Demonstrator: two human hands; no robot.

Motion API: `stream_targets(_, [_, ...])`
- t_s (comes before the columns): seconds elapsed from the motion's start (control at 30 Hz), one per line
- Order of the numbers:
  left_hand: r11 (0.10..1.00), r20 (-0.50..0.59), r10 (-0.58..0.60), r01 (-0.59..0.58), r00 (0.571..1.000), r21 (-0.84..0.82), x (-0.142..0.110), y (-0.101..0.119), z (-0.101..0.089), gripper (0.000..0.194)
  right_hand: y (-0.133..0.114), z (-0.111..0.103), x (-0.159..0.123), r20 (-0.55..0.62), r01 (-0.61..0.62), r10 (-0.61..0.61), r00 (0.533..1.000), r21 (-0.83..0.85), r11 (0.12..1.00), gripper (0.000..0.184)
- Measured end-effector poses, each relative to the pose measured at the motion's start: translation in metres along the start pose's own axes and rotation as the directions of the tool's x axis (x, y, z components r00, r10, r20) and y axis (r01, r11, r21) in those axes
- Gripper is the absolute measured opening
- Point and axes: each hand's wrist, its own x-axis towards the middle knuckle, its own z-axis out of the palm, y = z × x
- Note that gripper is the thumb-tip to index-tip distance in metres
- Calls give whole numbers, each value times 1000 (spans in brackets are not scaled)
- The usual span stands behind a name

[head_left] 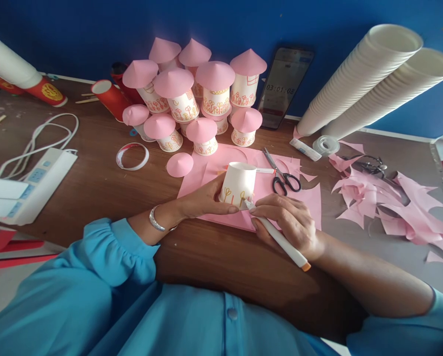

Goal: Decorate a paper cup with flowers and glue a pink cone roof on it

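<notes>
My left hand grips a white paper cup turned upside down, thumb along its lower rim. Yellow and red flower drawings run around the lower part of the cup. In my right hand is a white marker with an orange end, its tip at the cup's drawn side near the rim. Beneath the cup lie pink paper sheets. Black-handled scissors and another white pen rest on the sheets. A loose pink paper cone sits to the left.
Several decorated cups with pink cone roofs stand at the back. A phone leans on the blue wall beside tall cup stacks. Pink scraps cover the right. A tape roll and power strip lie left.
</notes>
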Motion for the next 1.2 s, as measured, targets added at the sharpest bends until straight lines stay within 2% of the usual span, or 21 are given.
stream_targets(0.2, [1000, 11, 10, -10, 1000, -7, -1, -3, -1, 70, 1, -1, -1, -9, -19, 18, 1000, -28, 999, 24])
stream_targets(0.43, [1000, -3, 3, -3, 1000, 10, 0, 0, 0, 70, 2, -1, -1, -37, -43, 41, 998, -49, 998, 24])
stream_targets(0.77, [1000, -1, 12, -12, 1000, -14, 0, -2, 0, 65, -2, -1, 0, -11, -33, 33, 999, -40, 999, 20])
stream_targets(0.97, [1000, -31, -1, 1, 1000, 19, 0, -2, 0, 72, -3, 1, -1, 7, -28, 28, 1000, -19, 999, 21])
stream_targets(1.2, [1000, -4, -5, 5, 1000, -9, -1, -4, -2, 67, -3, -1, 0, 9, -24, 24, 1000, -13, 1000, 22])
